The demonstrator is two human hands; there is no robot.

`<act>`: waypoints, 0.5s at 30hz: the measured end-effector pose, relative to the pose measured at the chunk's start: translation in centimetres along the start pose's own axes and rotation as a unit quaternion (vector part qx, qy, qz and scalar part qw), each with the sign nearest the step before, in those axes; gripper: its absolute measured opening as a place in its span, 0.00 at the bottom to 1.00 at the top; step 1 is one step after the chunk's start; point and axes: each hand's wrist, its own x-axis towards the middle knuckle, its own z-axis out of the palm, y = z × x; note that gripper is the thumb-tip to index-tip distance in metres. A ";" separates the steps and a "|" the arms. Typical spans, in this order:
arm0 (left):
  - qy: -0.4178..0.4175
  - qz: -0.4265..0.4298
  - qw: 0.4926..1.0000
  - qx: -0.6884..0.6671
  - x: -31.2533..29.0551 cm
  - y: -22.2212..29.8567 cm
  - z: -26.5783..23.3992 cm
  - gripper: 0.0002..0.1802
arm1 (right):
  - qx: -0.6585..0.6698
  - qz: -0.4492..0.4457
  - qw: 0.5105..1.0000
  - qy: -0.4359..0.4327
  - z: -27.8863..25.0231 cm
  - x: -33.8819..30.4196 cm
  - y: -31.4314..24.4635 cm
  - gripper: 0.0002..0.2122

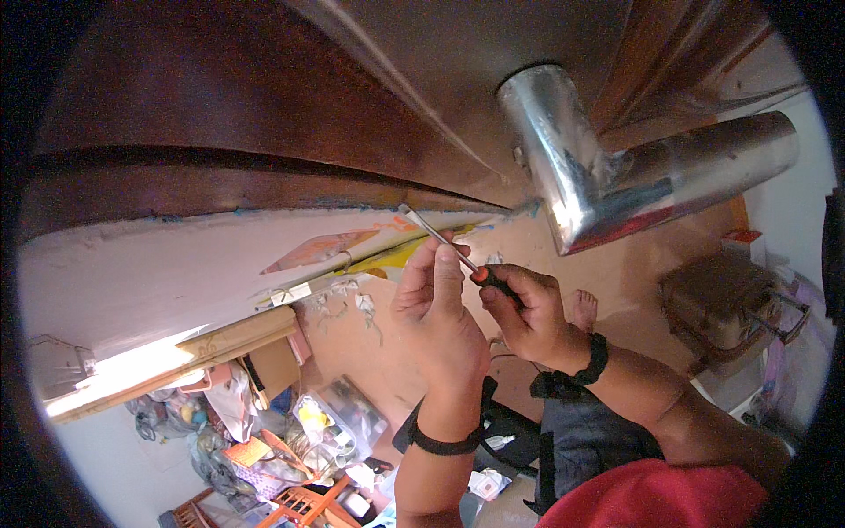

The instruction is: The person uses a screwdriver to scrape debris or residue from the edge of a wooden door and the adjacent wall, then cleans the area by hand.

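Note:
A screwdriver (429, 228) with a long metal shaft, a flat pale tip and a black handle with a red collar slants up to the left. Its handle sits in the fingers of my right hand (537, 319), which is closed round it. My left hand (447, 326) pinches the shaft between thumb and fingers, just below mid-length. The tip is close to the blue-smeared lower edge of a dark brown panel (211, 180), over a pale wall (167, 264); whether it touches cannot be told.
A shiny metal pipe elbow (585, 167) juts out at upper right. At lower left stand a clear plastic box (352, 414), bags (216, 462) and an orange rack (312, 503). A brown suitcase (717, 304) is at right; debris (363, 304) lies on the floor below the wall.

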 end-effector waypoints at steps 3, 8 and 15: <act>0.019 -0.011 0.999 0.042 -0.3 -0.3 0.0 0.10 | -0.006 0.034 0.999 -0.004 0.1 -0.7 0.2 0.08; 0.023 -0.014 0.999 0.033 0.1 -0.2 -0.2 0.10 | 0.002 0.031 1.000 -0.005 0.3 -0.4 0.4 0.08; 0.022 -0.022 0.999 0.030 0.1 -0.7 -0.6 0.10 | 0.009 0.052 0.999 -0.005 0.5 -0.8 0.7 0.08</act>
